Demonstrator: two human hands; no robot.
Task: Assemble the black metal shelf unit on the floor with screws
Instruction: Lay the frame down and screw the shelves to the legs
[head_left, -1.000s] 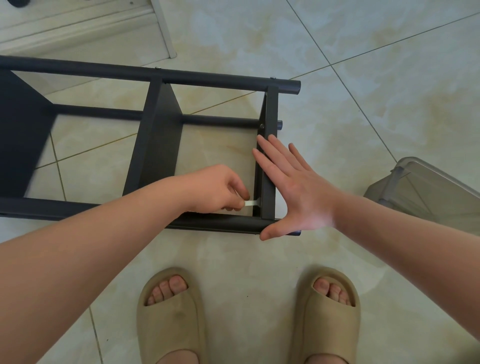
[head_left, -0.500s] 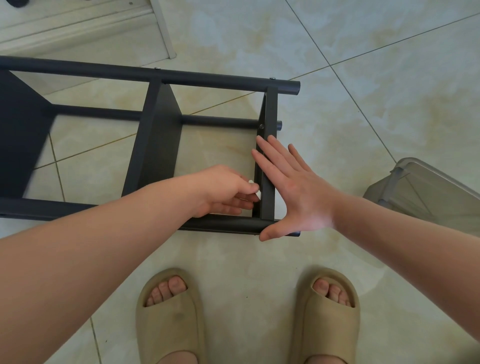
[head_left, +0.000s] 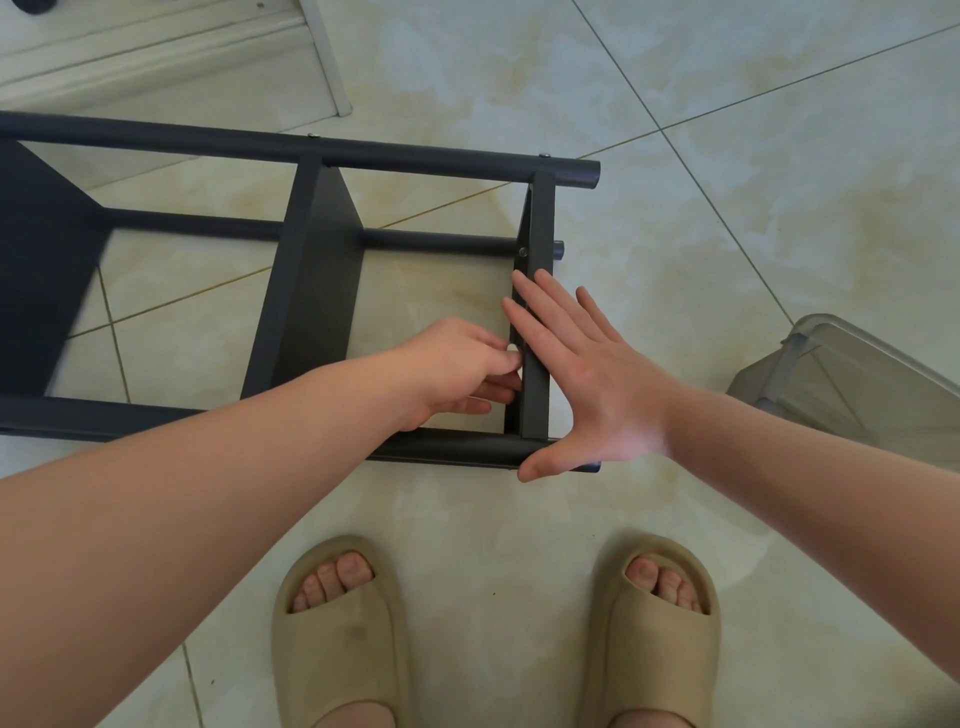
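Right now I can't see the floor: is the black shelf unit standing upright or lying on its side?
Lying on its side: the shelf unit has long tubes flat along the tiled floor, panels on edge.

beige slides (head_left: 340, 631), clear plastic bin (head_left: 852, 387), tiled floor (head_left: 727, 182)
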